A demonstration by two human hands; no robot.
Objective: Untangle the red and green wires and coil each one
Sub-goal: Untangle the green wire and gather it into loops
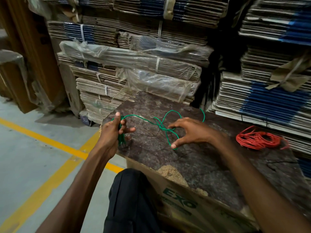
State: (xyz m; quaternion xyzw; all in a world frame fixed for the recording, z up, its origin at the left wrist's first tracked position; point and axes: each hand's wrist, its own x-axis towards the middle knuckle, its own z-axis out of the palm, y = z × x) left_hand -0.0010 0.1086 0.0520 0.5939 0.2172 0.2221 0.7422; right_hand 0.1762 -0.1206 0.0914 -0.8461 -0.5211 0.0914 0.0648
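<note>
Left hand [112, 130] grips upright green wire [142, 118] coils (bunched) — right hand [190, 132], fingers spread, touches its sideways-trailing tangle.

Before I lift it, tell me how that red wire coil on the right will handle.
The red wire coil probably goes floppy: its loops lie loose and uneven, nothing visibly binding them. It looks thin, so likely light. One end trails out and may snag or unwind.

Bundled flat cardboard stacks [134, 64] back a grey floor [25, 157] with seemingly 2 yellow lines [50, 142].
</note>
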